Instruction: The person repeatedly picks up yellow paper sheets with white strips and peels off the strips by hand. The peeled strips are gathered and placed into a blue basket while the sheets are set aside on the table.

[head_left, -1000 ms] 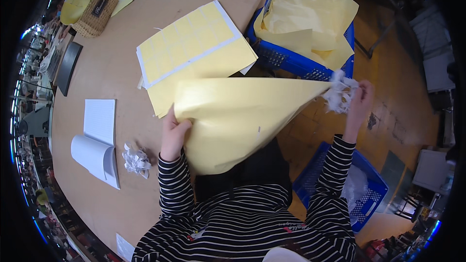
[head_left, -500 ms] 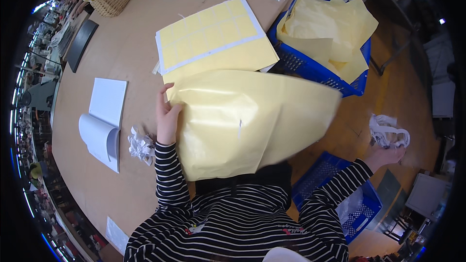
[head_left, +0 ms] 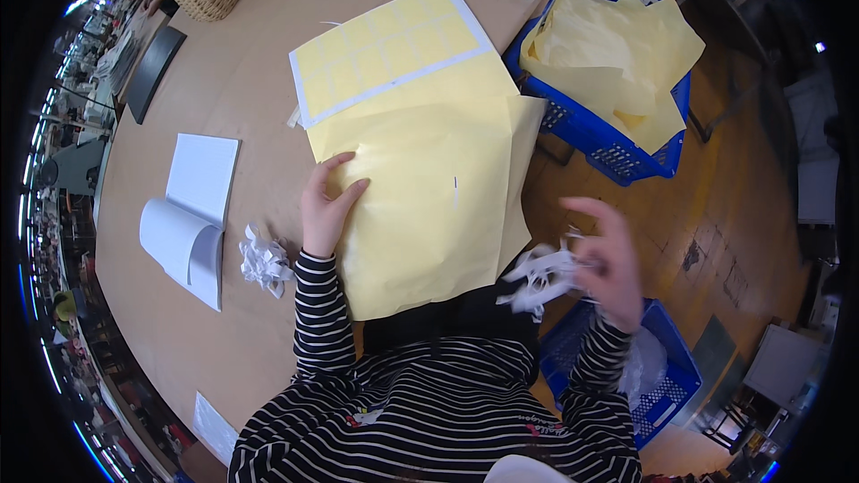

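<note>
left hand (head_left: 327, 212) flat, fingers spread, on the big yellow paper sheet (head_left: 429, 215) overhanging the round wooden table's (head_left: 224, 80) edge; right hand (head_left: 608, 259) clutching crumpled white paper strips (head_left: 541, 275) off-table

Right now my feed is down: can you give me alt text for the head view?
The left hand presses flat on a large yellow sheet on a round wooden table, while the right hand holds crumpled white paper strips above a blue crate. Another blue crate of yellow sheets stands at the right.

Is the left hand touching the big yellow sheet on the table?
Touching. The head view shows the left hand lying flat, palm down, on the left edge of the yellow sheet, no gap visible.
</note>
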A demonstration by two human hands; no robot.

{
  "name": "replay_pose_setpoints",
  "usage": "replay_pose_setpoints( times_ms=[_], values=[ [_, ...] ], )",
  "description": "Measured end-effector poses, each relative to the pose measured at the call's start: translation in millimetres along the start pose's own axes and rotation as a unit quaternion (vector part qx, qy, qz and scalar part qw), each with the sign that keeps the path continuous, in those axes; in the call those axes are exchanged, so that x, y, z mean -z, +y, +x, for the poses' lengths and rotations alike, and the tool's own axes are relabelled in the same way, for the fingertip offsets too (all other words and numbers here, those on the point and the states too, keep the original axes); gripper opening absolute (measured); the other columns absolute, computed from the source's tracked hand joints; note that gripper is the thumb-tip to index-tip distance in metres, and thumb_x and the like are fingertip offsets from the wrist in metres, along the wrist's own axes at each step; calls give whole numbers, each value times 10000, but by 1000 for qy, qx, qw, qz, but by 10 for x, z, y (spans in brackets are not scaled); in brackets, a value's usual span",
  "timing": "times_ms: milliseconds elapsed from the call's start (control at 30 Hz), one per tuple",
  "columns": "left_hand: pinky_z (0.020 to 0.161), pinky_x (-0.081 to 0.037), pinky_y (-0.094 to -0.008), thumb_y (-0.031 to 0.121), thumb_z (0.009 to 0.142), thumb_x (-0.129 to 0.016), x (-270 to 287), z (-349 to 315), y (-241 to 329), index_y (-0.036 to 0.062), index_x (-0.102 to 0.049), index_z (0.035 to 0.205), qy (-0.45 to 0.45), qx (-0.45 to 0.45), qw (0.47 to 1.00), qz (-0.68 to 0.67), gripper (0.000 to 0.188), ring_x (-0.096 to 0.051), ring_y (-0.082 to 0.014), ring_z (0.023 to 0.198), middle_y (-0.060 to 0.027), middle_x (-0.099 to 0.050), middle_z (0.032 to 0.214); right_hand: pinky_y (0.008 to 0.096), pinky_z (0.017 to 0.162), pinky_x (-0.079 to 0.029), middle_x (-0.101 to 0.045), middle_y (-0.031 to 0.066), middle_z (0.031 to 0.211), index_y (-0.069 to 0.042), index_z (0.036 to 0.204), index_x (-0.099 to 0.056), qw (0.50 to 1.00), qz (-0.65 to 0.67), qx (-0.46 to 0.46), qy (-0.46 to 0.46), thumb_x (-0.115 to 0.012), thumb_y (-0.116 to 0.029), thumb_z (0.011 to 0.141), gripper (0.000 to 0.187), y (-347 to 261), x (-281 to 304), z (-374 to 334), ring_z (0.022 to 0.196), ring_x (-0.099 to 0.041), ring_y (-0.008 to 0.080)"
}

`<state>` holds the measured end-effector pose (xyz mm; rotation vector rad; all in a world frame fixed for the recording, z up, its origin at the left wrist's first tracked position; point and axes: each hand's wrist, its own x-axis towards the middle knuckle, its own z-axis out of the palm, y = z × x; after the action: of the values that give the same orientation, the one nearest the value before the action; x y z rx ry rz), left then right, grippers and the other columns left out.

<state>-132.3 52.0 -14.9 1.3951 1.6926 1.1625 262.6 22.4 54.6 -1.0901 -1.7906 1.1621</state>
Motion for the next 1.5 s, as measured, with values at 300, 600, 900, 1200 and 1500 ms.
replay_pose_setpoints(
  times_ms=[300,600,900,1200,1500],
  values=[
    [912,-460,-291,39,819,-735,2,-35,-107,23,-657,1129,17,1,1000,-7,320,-588,-173,1011,-65,-639,1069,390,682,-527,-540,94,1204,-84,1292,-549,964,-265,-12,-31,-640,-119,861,442,368,-1254,798,795,-648,296],
    [927,-431,-290,34,822,-725,-34,-28,-149,27,-668,1110,25,-6,1000,-13,294,-571,-184,1011,-69,-627,1011,406,671,-529,-553,92,1133,-83,1238,-541,968,-247,-49,-22,-626,-113,868,380,455,-1260,673,767,-651,306],
    [896,-430,-297,37,812,-733,-17,-20,-174,32,-677,1097,25,-22,999,4,291,-565,-194,965,-73,-622,978,414,649,-522,-556,97,1094,-85,1149,-552,966,-252,-50,-44,-623,-111,862,297,437,-1243,782,759,-649,314],
    [1015,-420,-339,-27,805,-712,68,-334,330,23,-580,1295,-46,-98,993,56,510,-567,-279,1182,-159,-613,1255,303,665,-515,-605,47,902,-43,989,-580,993,11,-102,-60,-606,-25,866,127,454,-595,265,723,-608,166],
    [860,-516,-328,-98,774,-718,-537,-5,1449,19,-669,1188,-111,-387,915,7,433,-664,-300,1008,-175,-674,1164,219,781,-427,-538,-11,905,-40,940,-525,797,175,-85,572,-538,34,925,77,666,535,-958,835,-514,59]
  ],
)
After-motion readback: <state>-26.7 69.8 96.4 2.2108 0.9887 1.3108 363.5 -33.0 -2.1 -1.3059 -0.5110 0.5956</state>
